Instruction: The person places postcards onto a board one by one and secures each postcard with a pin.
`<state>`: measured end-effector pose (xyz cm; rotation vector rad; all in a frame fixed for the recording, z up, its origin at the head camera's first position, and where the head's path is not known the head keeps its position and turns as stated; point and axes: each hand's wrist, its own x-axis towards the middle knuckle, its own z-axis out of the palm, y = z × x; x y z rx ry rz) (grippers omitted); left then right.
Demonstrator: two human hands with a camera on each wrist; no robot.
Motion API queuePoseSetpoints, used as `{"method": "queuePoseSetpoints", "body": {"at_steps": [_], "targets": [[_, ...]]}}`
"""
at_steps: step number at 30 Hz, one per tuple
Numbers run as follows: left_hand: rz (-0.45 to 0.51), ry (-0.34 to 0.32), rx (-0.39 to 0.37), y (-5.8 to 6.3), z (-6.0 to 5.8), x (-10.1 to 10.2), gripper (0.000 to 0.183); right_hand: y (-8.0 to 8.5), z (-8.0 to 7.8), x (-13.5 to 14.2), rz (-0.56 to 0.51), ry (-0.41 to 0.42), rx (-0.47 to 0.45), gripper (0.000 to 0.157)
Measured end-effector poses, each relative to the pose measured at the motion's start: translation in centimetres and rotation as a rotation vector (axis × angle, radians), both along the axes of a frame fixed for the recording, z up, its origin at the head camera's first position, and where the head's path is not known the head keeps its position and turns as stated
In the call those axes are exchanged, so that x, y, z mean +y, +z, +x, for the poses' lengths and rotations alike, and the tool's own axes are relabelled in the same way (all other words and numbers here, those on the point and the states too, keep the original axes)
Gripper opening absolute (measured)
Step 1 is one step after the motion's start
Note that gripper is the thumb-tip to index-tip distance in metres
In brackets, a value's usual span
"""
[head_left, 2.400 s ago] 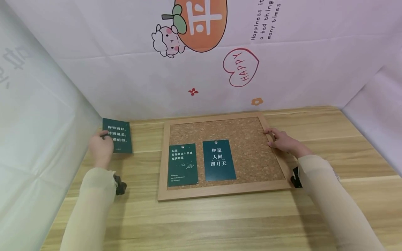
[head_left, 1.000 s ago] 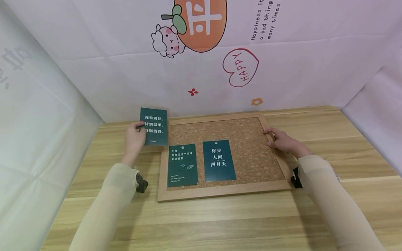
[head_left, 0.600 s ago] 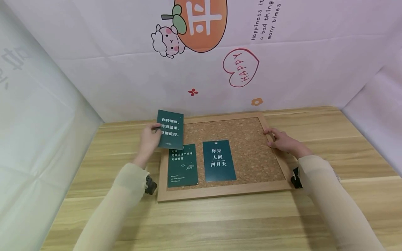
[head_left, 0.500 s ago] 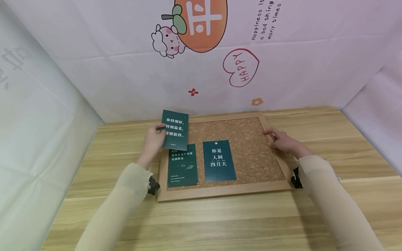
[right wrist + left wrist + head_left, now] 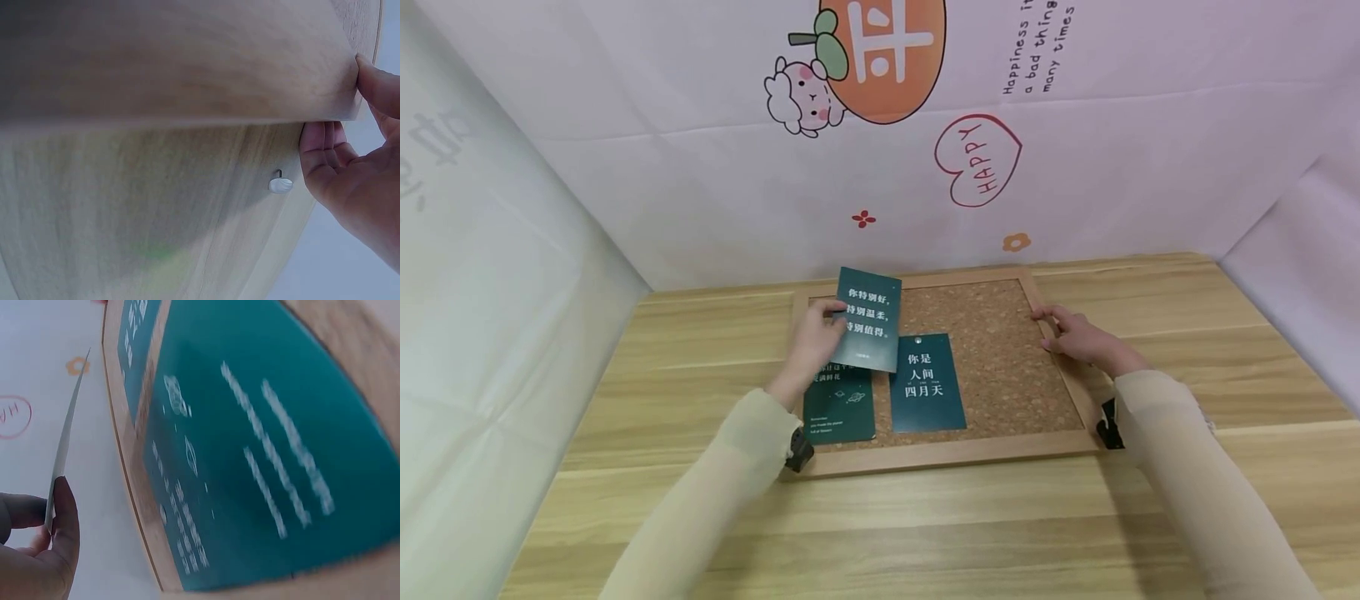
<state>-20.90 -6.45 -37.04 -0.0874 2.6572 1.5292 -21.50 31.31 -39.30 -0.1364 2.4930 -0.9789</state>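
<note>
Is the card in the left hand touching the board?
Apart. The left wrist view shows the card edge-on, with white backdrop between it and the board.

The left hand (image 5: pixel 812 337) is farther right; its card (image 5: pixel 871 321), earlier beside the board (image 5: pixel 955 452), is above it, hiding more of the planet card (image 5: pixel 838 412).
</note>
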Motion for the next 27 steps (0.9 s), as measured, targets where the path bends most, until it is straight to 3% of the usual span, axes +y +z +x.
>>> {"method": "queuePoseSetpoints", "body": {"at_steps": [10, 27], "targets": [[-0.037, -0.039, -0.013, -0.2, 0.8, 2.9, 0.028, 0.0, -0.1, -0.2, -0.001, 0.011, 0.016, 0.048], [0.017, -0.206, -0.055, -1.9, 2.4, 6.8, 0.022, -0.2, -0.1, 0.1, -0.006, -0.002, 0.003, 0.05]]}}
